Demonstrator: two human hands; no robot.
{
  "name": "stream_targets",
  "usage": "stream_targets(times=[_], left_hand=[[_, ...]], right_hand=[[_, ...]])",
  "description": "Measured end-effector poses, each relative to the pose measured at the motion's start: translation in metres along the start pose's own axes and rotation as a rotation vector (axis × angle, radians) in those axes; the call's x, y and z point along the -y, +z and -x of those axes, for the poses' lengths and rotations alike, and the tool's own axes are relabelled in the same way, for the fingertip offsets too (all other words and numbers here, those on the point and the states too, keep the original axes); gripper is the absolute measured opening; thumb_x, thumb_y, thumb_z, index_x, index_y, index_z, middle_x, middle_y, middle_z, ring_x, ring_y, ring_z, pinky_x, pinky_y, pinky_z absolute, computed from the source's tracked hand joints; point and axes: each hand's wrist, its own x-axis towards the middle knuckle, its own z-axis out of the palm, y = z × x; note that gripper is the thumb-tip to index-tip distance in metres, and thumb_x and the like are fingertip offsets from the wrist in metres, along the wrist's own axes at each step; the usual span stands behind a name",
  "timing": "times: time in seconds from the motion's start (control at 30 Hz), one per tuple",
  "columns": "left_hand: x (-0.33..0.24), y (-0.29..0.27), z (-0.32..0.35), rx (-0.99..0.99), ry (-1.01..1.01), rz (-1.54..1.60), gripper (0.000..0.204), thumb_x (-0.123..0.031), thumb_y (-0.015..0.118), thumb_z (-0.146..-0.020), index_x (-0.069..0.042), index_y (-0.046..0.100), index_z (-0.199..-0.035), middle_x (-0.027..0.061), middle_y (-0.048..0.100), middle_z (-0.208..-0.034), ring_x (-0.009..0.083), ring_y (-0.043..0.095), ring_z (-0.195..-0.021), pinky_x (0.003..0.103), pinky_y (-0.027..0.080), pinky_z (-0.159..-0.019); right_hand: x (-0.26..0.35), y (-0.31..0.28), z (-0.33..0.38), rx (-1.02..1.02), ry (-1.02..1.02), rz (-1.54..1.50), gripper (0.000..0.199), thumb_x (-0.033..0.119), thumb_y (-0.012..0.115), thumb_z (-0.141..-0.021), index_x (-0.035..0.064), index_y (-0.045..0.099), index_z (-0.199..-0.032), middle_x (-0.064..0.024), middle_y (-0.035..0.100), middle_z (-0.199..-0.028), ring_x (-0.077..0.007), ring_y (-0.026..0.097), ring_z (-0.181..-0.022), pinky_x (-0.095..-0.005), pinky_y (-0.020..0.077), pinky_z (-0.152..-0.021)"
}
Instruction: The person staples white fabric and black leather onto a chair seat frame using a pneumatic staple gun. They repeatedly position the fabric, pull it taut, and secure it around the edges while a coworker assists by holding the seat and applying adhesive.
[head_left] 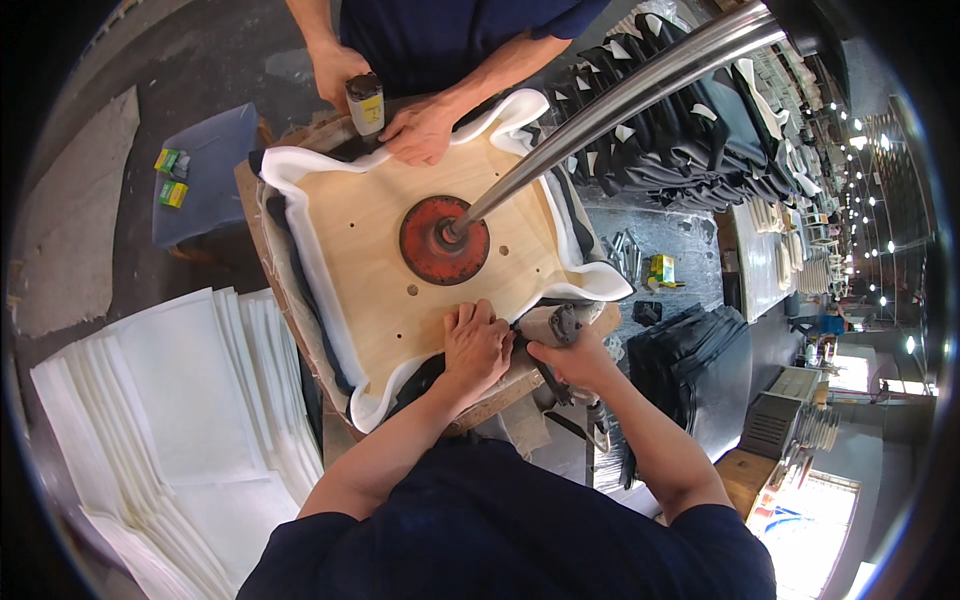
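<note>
A pale plywood panel (pixel 350 270), drilled with several holes, lies on white padding (pixel 325 290) whose wavy edge stands up around it. Black cover material (pixel 420 382) shows beneath the padding. My left hand (pixel 477 345) is closed at the panel's near edge, its curled fingers pressing the folded cover over the wood. My right hand (pixel 578 362) grips a grey staple gun (pixel 548 325), its nose at the edge beside my left hand. A red round disc (pixel 420 245) on a slanting metal rod (pixel 620 100) bears on the panel's middle.
Across the panel, a co-worker's hand (pixel 340 75) grips another staple gun (pixel 367 105); their other hand (pixel 420 132) presses the far edge. White sheets (pixel 170 390) are stacked at left, by a blue stool (pixel 205 160). Black covers (pixel 690 140) and black panels (pixel 700 365) are piled at right.
</note>
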Motion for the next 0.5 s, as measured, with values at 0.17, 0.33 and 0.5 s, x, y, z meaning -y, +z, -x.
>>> stream_targets(times=[0.17, 0.33, 0.5], left_hand=[[0.005, -0.005, 0.004, -0.054, 0.07, -0.047, 0.016, -0.026, 0.081, -0.092, -0.012, 0.078, -0.088, 0.0078, 0.06, -0.106, 0.0327, 0.054, -0.109, 0.049, 0.039, -0.094], [0.004, -0.011, 0.007, -0.027, 0.029, -0.042, 0.017, -0.026, 0.081, -0.092, -0.01, 0.076, -0.086, 0.0091, 0.059, -0.105, 0.0337, 0.054, -0.108, 0.048, 0.04, -0.094], [0.003, -0.008, 0.007, -0.052, 0.0, 0.01, 0.016, -0.023, 0.081, -0.09, -0.01, 0.075, -0.083, 0.0096, 0.058, -0.104, 0.0333, 0.054, -0.107, 0.048, 0.039, -0.092]], right_hand=[[-0.002, 0.003, -0.002, -0.076, -0.089, 0.046, 0.044, 0.033, 0.092, -0.089, 0.0013, 0.078, -0.117, -0.0061, 0.077, -0.081, -0.0138, 0.065, -0.054, -0.0334, 0.0536, -0.052], [-0.009, -0.001, 0.005, -0.013, -0.068, -0.117, 0.047, 0.031, 0.093, -0.09, -0.0008, 0.075, -0.12, -0.006, 0.077, -0.084, -0.0116, 0.065, -0.055, -0.0324, 0.0531, -0.052], [-0.016, 0.003, 0.007, 0.037, -0.057, -0.124, 0.046, 0.031, 0.092, -0.091, 0.0, 0.075, -0.121, -0.0035, 0.073, -0.079, -0.0103, 0.063, -0.055, -0.0316, 0.0526, -0.052]])
